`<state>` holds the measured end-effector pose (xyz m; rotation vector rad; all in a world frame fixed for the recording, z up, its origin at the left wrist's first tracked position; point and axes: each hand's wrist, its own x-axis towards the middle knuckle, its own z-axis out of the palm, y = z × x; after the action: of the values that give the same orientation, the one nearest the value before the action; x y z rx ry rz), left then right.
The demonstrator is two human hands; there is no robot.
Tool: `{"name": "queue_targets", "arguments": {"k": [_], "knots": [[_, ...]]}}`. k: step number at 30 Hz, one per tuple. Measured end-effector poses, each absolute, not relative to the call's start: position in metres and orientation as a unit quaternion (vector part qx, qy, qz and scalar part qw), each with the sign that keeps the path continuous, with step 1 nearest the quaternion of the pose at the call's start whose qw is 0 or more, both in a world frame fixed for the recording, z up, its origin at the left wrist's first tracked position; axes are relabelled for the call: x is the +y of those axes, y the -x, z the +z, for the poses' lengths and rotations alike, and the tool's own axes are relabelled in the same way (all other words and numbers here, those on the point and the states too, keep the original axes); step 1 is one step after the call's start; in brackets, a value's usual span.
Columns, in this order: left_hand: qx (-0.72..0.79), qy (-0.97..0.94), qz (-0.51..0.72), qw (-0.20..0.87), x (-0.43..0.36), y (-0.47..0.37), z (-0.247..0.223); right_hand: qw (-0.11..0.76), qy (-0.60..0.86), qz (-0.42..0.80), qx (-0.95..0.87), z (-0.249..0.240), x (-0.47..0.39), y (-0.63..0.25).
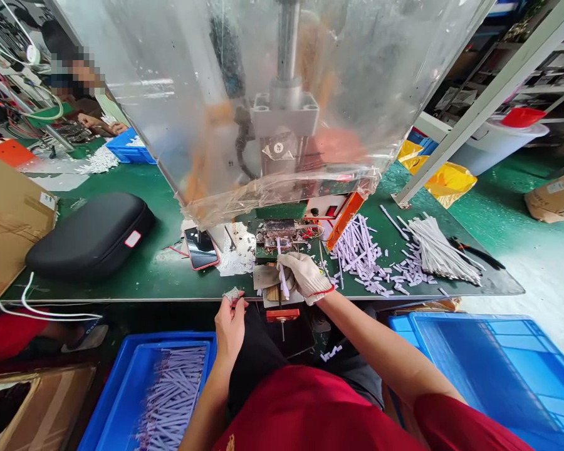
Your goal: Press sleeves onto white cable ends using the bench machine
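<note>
My right hand (pixel 305 275), in a white knit glove with a red cuff edge, pinches a thin pale-lavender strip (pixel 283 279). The strip's far end reaches the small metal fixture (pixel 278 234) under the press. Bare except for a greyish wrap on a fingertip, my left hand (pixel 230 326) is at the table's front edge, left of the fixture. Its thumb and fingers are drawn together; whether anything is between them I cannot make out. Behind a cloudy plastic sheet (pixel 169 94) stands the press (pixel 286 113), its control box (pixel 329 207) at lower right.
Lavender pieces (pixel 357 250) and a white strip bundle (pixel 442 247) lie right, beside black-handled pliers (pixel 477 252). Left are a phone (pixel 201 248), a black case (pixel 91 235) and a carton (pixel 12 219). Blue bins (pixel 131 351) (pixel 498 376) flank my lap. A co-worker's hands (pixel 101 125) show far left.
</note>
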<state>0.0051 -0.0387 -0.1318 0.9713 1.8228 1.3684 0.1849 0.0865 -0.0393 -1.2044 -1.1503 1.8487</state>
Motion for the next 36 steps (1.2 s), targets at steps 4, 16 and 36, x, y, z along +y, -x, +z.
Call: {"name": "queue_targets", "arguments": {"k": [4,16,36], "knots": [[0.7,-0.373,0.518,0.322,-0.038,-0.004,-0.131,0.311,0.449,0.713,-0.44,-0.041,0.09,-0.185],[0.608,-0.365,0.569,0.416,-0.017,-0.024,-0.066,0.321,0.454,0.696,-0.454,-0.04,0.088,-0.185],[0.558,-0.291,0.485,0.607,0.043,-0.059,-0.034,0.023,0.73,0.096,-0.677,-0.032,0.119,-0.373]]}}
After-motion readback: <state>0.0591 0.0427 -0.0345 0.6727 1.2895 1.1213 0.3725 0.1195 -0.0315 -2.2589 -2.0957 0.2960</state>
